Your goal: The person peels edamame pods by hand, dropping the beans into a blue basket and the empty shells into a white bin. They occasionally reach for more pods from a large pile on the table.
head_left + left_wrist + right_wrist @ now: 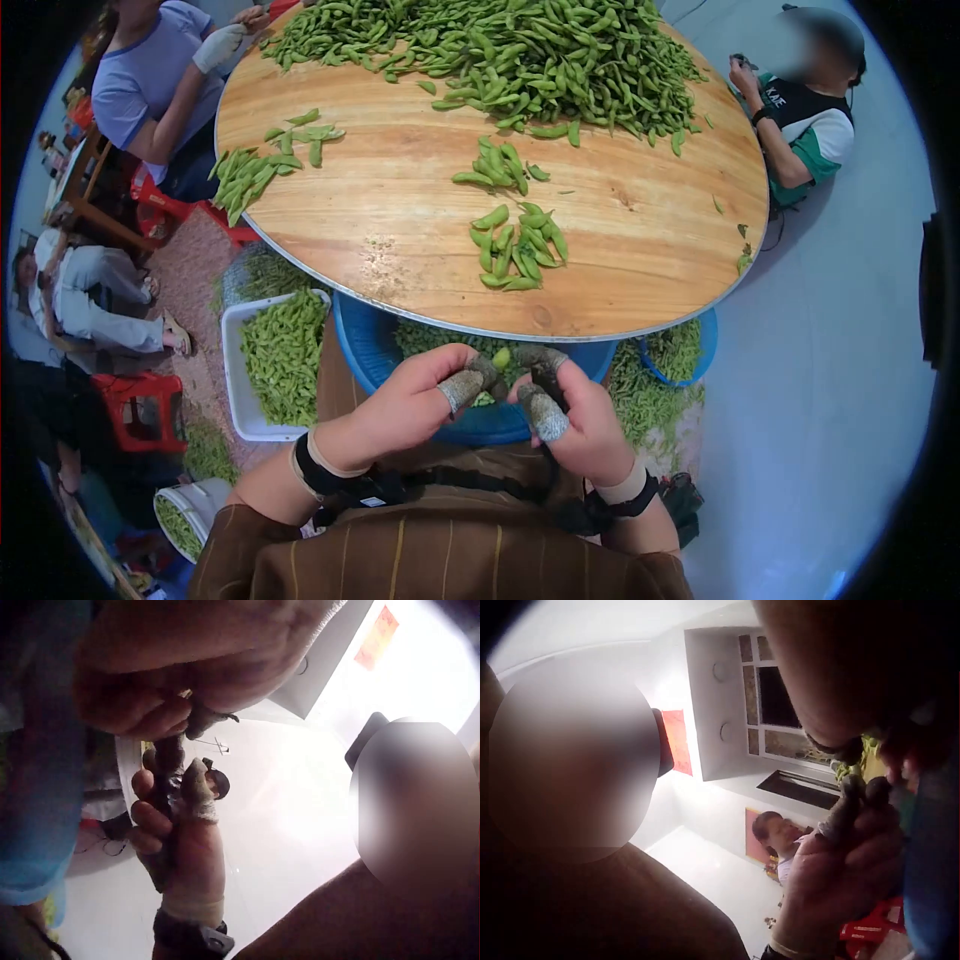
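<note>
Over a blue basin [365,345] at the table's near edge, both hands work close together, thumbs and some fingers wrapped in dirty grey tape. A small green soybean pod [502,357] shows between the fingertips, pinched by the left hand [405,400]. Curled in from the other side is the right hand [590,430], its fingertips right beside the pod; I cannot tell whether it grips the pod too. The left wrist view shows the right hand [191,847] with bent fingers. Shelled green beans [430,338] lie in the basin.
A round wooden table [370,200] bears a large heap of pods [540,60] and smaller piles nearer its front edge. A white tub [232,370] of pods stands left of the basin, a white bucket [205,500] below it. People sit around, near red stools [145,410].
</note>
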### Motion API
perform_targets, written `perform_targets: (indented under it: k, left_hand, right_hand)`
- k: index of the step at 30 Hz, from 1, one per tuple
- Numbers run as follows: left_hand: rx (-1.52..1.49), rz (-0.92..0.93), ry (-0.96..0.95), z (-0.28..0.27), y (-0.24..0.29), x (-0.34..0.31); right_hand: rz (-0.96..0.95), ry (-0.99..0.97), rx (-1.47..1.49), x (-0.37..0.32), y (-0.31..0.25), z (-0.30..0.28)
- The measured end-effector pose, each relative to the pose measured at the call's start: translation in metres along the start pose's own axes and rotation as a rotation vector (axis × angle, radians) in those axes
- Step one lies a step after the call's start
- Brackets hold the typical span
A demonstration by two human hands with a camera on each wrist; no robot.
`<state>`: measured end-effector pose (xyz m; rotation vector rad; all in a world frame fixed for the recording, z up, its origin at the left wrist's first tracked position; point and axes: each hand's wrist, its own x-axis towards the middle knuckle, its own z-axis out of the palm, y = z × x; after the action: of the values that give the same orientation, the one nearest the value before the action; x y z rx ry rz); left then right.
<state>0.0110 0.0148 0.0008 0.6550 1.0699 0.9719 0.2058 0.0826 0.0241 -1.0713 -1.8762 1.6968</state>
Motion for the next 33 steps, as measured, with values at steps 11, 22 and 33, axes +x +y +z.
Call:
perform_targets:
  k: [11, 22, 33]
  left_hand:
    - [0.507, 0.29, 0.094, 0.0, -0.013, 0.002]
    - [0.607, 0.292, 0.06, -0.007, -0.011, 0.0]
    - [0.304, 0.017, -0.022, -0.008, -0.003, 0.008]
  right_hand:
    - [0.096, -0.101, 0.15, 0.003, 0.007, 0.005]
    - [0.343, -0.278, 0.649, 0.006, 0.017, -0.004]
    - [0.311, -0.343, 0.451, 0.008, 0.018, 0.004]
